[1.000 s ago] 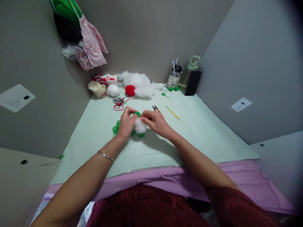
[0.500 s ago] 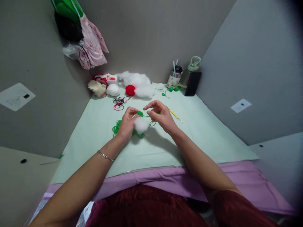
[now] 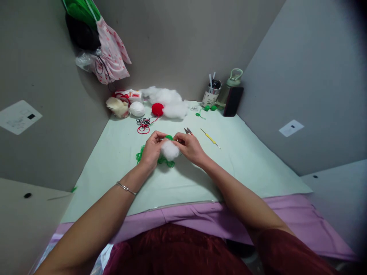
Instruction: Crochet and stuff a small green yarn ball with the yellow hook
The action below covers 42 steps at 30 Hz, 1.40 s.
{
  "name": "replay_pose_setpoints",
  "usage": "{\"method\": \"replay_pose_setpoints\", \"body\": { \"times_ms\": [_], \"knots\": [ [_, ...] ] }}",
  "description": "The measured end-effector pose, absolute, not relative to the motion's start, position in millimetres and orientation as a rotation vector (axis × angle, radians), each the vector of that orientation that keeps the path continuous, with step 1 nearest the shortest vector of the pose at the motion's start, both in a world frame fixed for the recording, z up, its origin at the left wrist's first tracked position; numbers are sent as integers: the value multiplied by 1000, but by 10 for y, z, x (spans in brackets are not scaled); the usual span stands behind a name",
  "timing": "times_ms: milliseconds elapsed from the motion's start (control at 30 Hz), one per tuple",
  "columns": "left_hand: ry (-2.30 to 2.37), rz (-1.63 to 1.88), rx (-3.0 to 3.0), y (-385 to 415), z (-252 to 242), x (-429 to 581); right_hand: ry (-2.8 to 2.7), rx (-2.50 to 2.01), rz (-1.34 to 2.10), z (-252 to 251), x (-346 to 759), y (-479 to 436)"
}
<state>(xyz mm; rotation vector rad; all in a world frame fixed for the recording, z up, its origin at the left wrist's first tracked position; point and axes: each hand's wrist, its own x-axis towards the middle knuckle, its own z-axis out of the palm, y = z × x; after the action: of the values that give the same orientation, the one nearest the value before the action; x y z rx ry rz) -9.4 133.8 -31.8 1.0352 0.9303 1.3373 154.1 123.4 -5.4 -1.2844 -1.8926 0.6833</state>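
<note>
Head view: green piece (image 3: 169, 137), white fluff (image 3: 170, 150)

The green piece: between the hands, over the table (image 3: 258, 168). Left hand (image 3: 152, 151): pinching it. Right hand (image 3: 191, 148): fingertips at its edge; whether closed, cannot tell. The white fluff: on its near side. Green yarn (image 3: 139, 156): beside left hand.
</note>
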Motion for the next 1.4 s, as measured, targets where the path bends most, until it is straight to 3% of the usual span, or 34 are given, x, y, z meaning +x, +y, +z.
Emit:
{"method": "replay_pose_setpoints", "body": {
  "times_ms": [500,967,1400],
  "knots": [
    [795,1085,1087,1233,-132,-143,-1783,-1331,699,25,1576,1208],
    [1019,1378,1184,1310,-326,-86,-1895,-1147,988,86,1569,1132],
    [881,1239,1141,1203,-195,-103,-1690,-1243,976,43,1552,1208]
  ]
}}
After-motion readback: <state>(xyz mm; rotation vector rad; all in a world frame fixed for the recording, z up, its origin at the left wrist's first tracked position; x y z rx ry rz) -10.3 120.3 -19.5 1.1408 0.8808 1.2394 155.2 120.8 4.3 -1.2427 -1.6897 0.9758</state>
